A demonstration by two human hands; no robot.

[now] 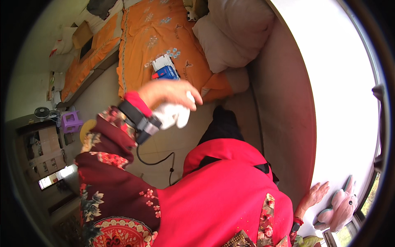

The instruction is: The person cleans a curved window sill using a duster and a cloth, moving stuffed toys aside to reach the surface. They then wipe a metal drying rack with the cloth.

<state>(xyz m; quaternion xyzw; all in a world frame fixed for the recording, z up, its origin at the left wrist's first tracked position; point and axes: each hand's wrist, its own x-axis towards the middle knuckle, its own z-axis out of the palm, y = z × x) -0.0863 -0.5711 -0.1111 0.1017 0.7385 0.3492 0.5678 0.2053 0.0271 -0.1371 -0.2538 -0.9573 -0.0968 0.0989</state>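
Observation:
My left hand (172,94), blurred and with a black device strapped at its wrist, grips a white cloth (176,115) that hangs below the fingers over the floor. Beyond it, a blue and silver-white object with a red part (166,71) lies on an orange flowered bed cover (139,46); its exact kind is unclear. My right hand (318,193) rests flat on the white windowsill (336,123), fingers slightly apart and holding nothing. Beside that hand sits a pink plush toy (339,207), close but not touching.
Pale pillows or folded bedding (231,37) lie on the bed against the wall under the sill. A black cable (157,163) runs from the wrist device. Farther left stand a purple plastic stool (71,122), a fan (41,112) and a second bed bearing an open cardboard box (82,34).

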